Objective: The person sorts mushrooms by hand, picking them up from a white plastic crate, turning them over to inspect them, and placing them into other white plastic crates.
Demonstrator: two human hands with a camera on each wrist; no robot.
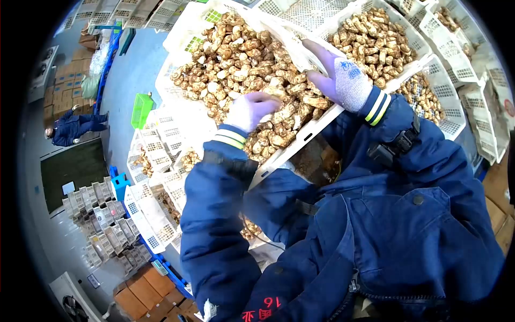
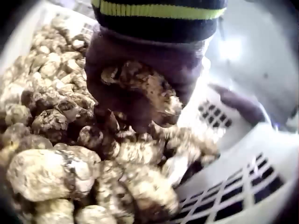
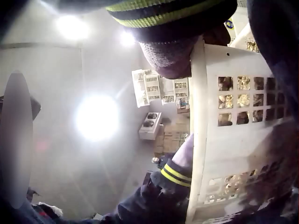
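Note:
In the head view, a white plastic crate tilts toward the body, heaped with brown-and-cream mushrooms. My left hand, in a pale purple glove, is low over the heap near the crate's front. The left wrist view shows a mushroom against the palm of that left hand, with the fingers curled round it. At the crate's right side is my gloved right hand, its fingers stretched out over the edge. In the right wrist view, the right hand overlaps the crate rim.
Another crate of mushrooms stands just right, with more crates beyond. A green basket is on the left. Farther off, a person in dark blue is near stacked cardboard boxes. Cartons sit at lower left.

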